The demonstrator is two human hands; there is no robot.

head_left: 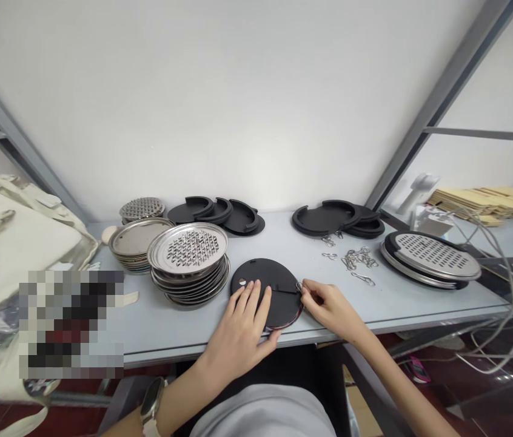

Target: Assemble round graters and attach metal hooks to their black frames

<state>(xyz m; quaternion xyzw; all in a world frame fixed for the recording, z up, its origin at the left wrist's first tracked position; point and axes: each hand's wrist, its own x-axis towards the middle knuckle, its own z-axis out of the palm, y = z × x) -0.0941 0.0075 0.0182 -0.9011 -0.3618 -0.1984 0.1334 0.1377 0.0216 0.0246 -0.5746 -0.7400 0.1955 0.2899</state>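
Matt blk plastic-look disc point(279, 308), shiny metal graters point(188, 248), smooth grey tabletop point(147, 331).

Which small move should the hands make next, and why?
Perhaps gently tug the small silver metal clip: the right hand pinches it at the round black disc, on which the left hand lies, and fingers hide whether it is hooked.

disc point(279, 272) part-hidden under my left hand point(242, 334), metal bit point(299, 287) mostly behind my right fingertips point(305, 291), bag point(24, 237) cut off at left edge, pixelated patch point(72, 325) unreadable to me

White wall point(256, 109) — dark red floor point(447, 400).
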